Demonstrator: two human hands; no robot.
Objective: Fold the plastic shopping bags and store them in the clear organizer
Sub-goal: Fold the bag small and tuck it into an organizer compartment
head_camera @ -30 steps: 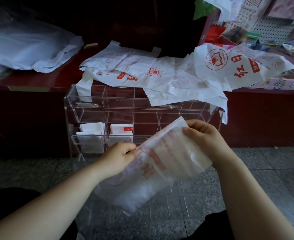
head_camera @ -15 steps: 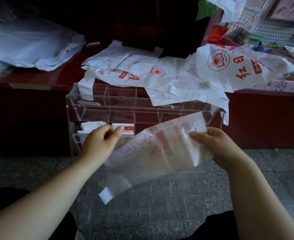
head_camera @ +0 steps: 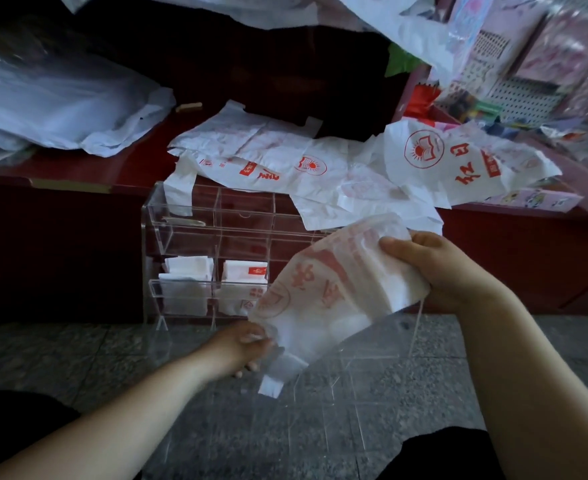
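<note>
the half-folded plastic bag [head_camera: 330,292], white with red print, is held up in the air in front of the clear organizer [head_camera: 216,220], slanting from lower left to upper right. the left hand [head_camera: 240,348] pinches its lower end with curled fingers, and a narrow strip of the bag hangs down just below that grip. the right hand [head_camera: 438,268] grasps the upper end, thumb on top and the other fingers wrapped behind.

the organizer stands on the grey stone floor [head_camera: 77,358], against the front of the dark red counter [head_camera: 60,168]. in its lower row, the left compartment holds a stack of folded white bags [head_camera: 185,285], and the compartment just beside it holds another folded stack with red print [head_camera: 242,289]. the organizer's right part is hidden behind the held bag.

loose printed bags [head_camera: 268,161] lie crumpled on the counter above, and a handle of one droops over the organizer's top left corner. another bag with a round red emblem [head_camera: 458,161] lies to their right. a heap of pale plastic sheeting [head_camera: 60,105] sits at the counter's left end.
</note>
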